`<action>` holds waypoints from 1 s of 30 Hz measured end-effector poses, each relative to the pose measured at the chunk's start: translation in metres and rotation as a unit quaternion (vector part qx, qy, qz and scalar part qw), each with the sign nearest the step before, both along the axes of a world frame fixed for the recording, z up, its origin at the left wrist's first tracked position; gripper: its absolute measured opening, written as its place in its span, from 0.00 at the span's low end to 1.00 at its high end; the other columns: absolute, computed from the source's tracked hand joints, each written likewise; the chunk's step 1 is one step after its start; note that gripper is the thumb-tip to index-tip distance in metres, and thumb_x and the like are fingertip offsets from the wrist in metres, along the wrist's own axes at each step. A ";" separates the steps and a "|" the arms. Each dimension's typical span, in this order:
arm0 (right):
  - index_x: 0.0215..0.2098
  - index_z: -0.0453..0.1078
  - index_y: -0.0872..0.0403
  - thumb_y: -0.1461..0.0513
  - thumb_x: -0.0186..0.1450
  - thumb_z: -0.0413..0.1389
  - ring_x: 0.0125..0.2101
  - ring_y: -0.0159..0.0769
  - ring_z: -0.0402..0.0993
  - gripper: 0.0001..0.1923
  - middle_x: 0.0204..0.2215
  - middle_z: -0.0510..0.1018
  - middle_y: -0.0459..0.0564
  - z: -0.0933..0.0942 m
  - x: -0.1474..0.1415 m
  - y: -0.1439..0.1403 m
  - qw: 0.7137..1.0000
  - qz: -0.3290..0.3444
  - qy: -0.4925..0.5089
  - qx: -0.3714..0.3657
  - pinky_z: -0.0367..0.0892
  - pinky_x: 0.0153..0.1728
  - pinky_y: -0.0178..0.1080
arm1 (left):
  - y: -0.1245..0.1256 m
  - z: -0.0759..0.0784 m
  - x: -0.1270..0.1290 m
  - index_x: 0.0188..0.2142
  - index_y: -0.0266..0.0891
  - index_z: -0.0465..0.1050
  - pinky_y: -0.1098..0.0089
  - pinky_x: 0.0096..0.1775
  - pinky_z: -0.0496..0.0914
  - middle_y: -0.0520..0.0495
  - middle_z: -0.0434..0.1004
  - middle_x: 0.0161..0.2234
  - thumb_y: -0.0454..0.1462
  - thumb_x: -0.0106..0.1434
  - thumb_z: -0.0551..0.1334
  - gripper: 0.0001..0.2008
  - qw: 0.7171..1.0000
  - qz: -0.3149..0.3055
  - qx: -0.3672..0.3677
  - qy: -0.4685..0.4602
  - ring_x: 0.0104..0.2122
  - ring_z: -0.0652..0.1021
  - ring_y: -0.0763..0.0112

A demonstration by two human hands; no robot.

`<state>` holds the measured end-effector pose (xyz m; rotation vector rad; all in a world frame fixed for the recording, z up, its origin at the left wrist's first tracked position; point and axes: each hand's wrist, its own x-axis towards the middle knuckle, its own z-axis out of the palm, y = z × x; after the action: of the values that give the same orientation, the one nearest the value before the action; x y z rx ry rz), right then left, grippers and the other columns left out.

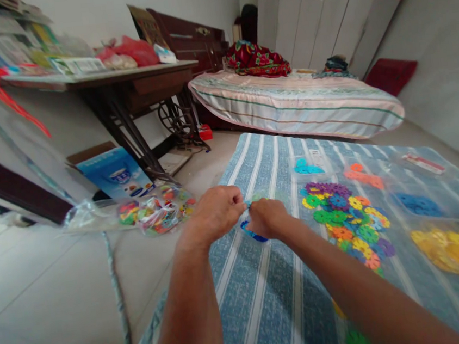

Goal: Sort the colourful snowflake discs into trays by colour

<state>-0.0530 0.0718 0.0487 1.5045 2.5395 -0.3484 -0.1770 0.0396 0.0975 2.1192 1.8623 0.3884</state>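
Note:
Over the striped cloth, my left hand (218, 211) is closed, its thumb and fingers pinched together. Close beside it, my right hand (267, 217) is closed too, with its fingers bent downward. A small light-blue plastic piece (247, 203) shows between the fingertips of both hands; most of it is hidden. Just below the right hand are dark-blue pieces (254, 233), partly covered by that hand. A pale green, see-through shape (272, 194) lies behind the hands, too blurred to name. To the right spreads a pile of multicoloured notched plastic discs (347, 217).
Clear boxes hold sorted discs: light-blue (308, 169), orange (365, 178), blue (418, 204) and yellow (453, 249). All rest on the blue striped cloth (245, 323). A plastic bag of colourful pieces (160, 212) lies left on the floor, near a sewing-machine table (137, 75). A bed (299, 96) stands behind.

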 end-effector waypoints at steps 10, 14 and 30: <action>0.45 0.71 0.58 0.61 0.53 0.58 0.43 0.47 0.74 0.21 0.42 0.77 0.62 -0.026 -0.010 0.007 1.000 -0.007 -0.005 -0.030 0.67 0.40 0.42 | 0.001 -0.006 -0.004 0.23 0.36 0.70 0.74 0.26 0.53 0.52 0.67 0.19 0.34 0.53 0.56 0.06 1.000 0.000 0.010 -0.012 0.22 0.65 0.76; 0.40 0.73 0.58 0.61 0.51 0.58 0.40 0.47 0.74 0.18 0.38 0.78 0.60 -0.026 -0.008 0.010 0.999 -0.004 0.025 -0.041 0.67 0.36 0.40 | 0.001 -0.005 -0.004 0.22 0.36 0.70 0.74 0.26 0.53 0.53 0.66 0.18 0.33 0.52 0.57 0.06 1.000 0.000 0.013 -0.012 0.22 0.65 0.76; 0.19 0.66 0.56 0.61 0.52 0.57 0.17 0.23 0.60 0.08 0.14 0.67 0.39 -0.015 0.063 0.002 0.858 -0.147 0.476 -0.124 0.54 0.20 0.29 | -0.002 0.003 0.019 0.23 0.37 0.69 0.74 0.25 0.53 0.53 0.66 0.19 0.36 0.54 0.56 0.07 0.997 -0.049 -0.001 -0.052 0.21 0.65 0.77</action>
<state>0.0102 0.0740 0.0332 1.9123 2.6521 -1.7809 -0.1577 0.0374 0.1009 2.1369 1.6929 0.4636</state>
